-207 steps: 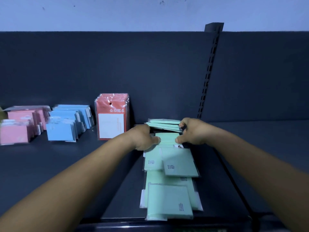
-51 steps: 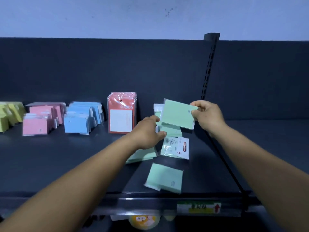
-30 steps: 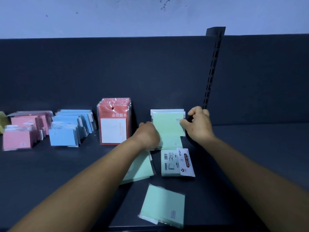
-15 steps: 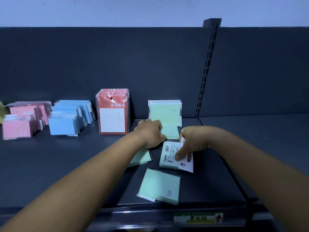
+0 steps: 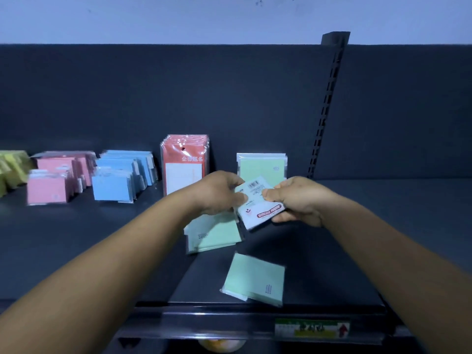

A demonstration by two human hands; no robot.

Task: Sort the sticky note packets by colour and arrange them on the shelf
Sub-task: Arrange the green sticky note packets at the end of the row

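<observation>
Both hands hold one green sticky note packet [image 5: 258,203] above the dark shelf [image 5: 332,264], its white printed back facing me. My left hand [image 5: 219,194] grips its left edge and my right hand [image 5: 296,200] pinches its right edge. Behind it, a short row of green packets [image 5: 261,166] stands upright against the back panel. Another green packet [image 5: 214,233] lies flat under my left wrist. A third green packet [image 5: 255,279] lies flat near the front edge.
To the left stand red packets [image 5: 185,164], blue packets [image 5: 122,177], pink packets [image 5: 56,180] and yellow packets [image 5: 11,167] in rows. A slotted upright post [image 5: 327,106] rises at the back right. The front rail carries a price label [image 5: 311,329].
My right hand has lifted the printed-back packet off the shelf, and my left hand has come over and taken its other edge. The upright green row stands alone now.
</observation>
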